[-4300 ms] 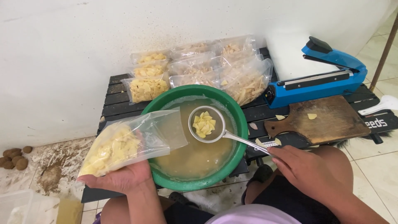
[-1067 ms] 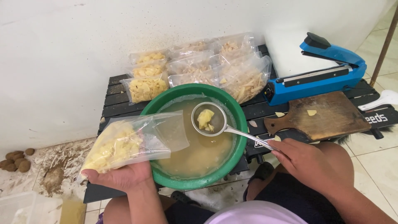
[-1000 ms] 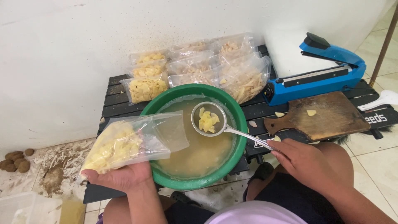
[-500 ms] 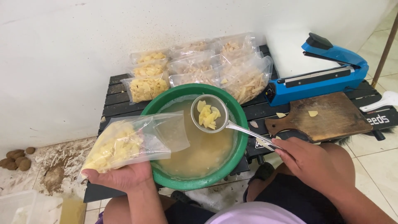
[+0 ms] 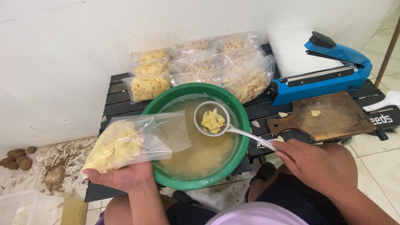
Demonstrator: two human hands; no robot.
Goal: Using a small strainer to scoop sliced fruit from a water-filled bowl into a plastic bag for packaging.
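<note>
Above the green basin (image 5: 233, 143), the right hand (image 5: 310, 162), gripping the strainer (image 5: 212, 119), has lowered it slightly.

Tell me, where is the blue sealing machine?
The blue heat sealer sits at the table's far right by the wall, just behind the wooden cutting board.
</note>
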